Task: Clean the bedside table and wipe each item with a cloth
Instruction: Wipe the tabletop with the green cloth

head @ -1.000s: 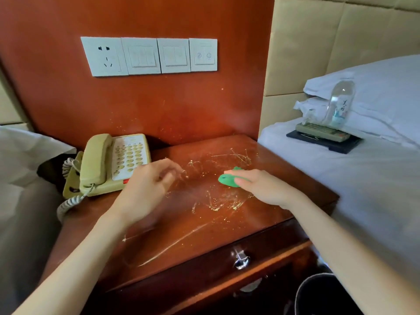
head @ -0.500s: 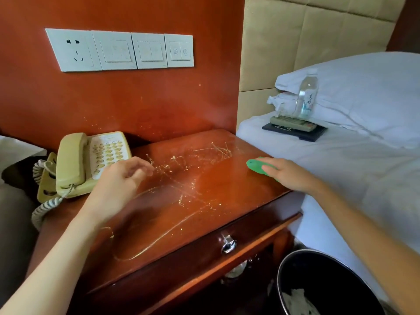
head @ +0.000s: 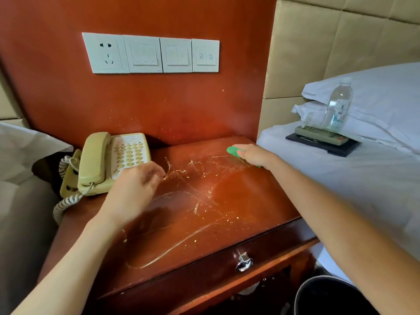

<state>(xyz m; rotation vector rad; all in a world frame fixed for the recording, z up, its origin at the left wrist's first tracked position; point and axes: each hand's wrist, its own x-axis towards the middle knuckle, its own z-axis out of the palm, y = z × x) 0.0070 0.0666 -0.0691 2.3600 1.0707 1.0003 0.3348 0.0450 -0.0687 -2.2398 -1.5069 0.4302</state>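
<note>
Head view, one entry. Counter (head: 238, 201): glossy red wood, streaked with wet trails and gold flecks. Cloth (head: 234, 151): green, at the back right corner, under the right hand (head: 255, 155), whose fingers seem curled over it, though blur hides the exact grip. Left hand (head: 134, 189): above the counter beside the telephone (head: 111, 162), fingers loosely curled, holding nothing. Advice: press the cloth flat, sweep in overlapping passes toward the front edge, gather flecks rather than scatter them.
</note>
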